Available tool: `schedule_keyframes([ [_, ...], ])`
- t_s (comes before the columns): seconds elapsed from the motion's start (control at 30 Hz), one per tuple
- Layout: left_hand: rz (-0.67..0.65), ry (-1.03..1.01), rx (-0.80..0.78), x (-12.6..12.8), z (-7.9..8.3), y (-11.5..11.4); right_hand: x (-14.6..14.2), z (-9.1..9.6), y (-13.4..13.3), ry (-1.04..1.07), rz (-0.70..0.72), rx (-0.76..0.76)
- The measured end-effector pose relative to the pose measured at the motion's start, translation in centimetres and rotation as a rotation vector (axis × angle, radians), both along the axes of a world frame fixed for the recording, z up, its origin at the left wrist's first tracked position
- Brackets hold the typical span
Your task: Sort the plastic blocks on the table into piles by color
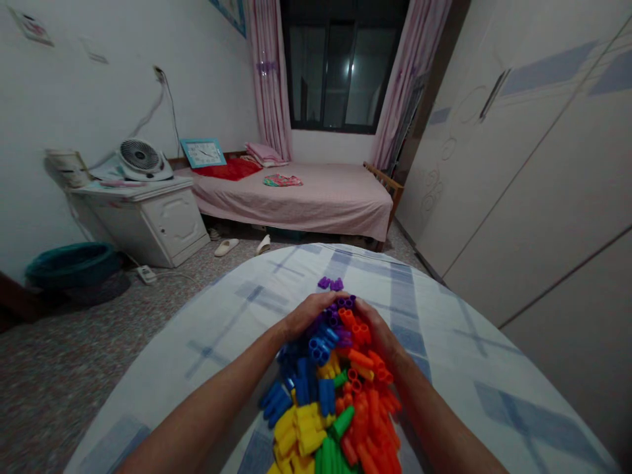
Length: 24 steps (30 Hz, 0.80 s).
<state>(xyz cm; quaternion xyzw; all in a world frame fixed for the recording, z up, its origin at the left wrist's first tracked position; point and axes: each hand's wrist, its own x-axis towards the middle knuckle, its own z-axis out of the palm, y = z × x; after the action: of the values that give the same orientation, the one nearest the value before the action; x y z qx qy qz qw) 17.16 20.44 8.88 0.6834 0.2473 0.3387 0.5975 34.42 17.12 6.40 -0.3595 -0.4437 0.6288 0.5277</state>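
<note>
A heap of colourful plastic tube-shaped building blocks lies on the cloth-covered table (306,266) in front of me. My left hand (312,312) rests along the heap's far left side, its fingers stretched toward the far tip, touching the purple blocks (332,317) and blue blocks (320,345). On the opposite side my right hand (374,322) curves against the orange-red blocks (363,332). Nearer to me lie yellow blocks (299,431) and green blocks (333,454). A few loose purple blocks (330,284) sit just beyond my fingertips. The fingers are partly hidden by the heap.
Past the table stands a bed (326,197) with a pink sheet. At left are a white cabinet (175,220) with a fan (142,158) on it, and a green basin (72,263). A tall wardrobe (518,145) lines the right side. Slippers (227,247) lie on the floor.
</note>
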Motion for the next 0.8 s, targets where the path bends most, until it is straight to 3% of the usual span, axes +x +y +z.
schedule_keyframes([
  [0.1, -0.026, 0.063, 0.205, -1.5, 1.4, -3.1, 0.1, 1.1, -3.0, -0.115, 0.037, 0.090],
  [0.2, -0.069, 0.073, 0.270, -2.9, 2.1, -5.4, 0.5, 2.0, -5.1, -0.304, 0.082, 0.179],
  [0.27, 0.002, 0.087, 0.256, -3.8, 1.9, -5.5, 1.2, 2.1, -5.3, -0.407, 0.074, 0.205],
  [0.4, 0.384, 0.139, 0.201, -5.0, -0.5, -1.4, 3.2, 0.9, -1.9, -0.552, -0.127, 0.240],
  [0.5, 0.493, 0.275, 0.222, -4.9, -3.1, 3.6, 4.4, -1.1, 2.5, -0.704, -0.249, 0.245],
  [0.67, 0.413, 0.440, 0.301, -1.3, -5.7, 9.4, 3.2, -3.6, 8.6, -0.959, -0.210, 0.268],
  [0.8, 0.321, 0.461, 0.302, 1.9, -6.0, 10.0, 1.2, -3.8, 9.8, -1.100, -0.160, 0.248],
])
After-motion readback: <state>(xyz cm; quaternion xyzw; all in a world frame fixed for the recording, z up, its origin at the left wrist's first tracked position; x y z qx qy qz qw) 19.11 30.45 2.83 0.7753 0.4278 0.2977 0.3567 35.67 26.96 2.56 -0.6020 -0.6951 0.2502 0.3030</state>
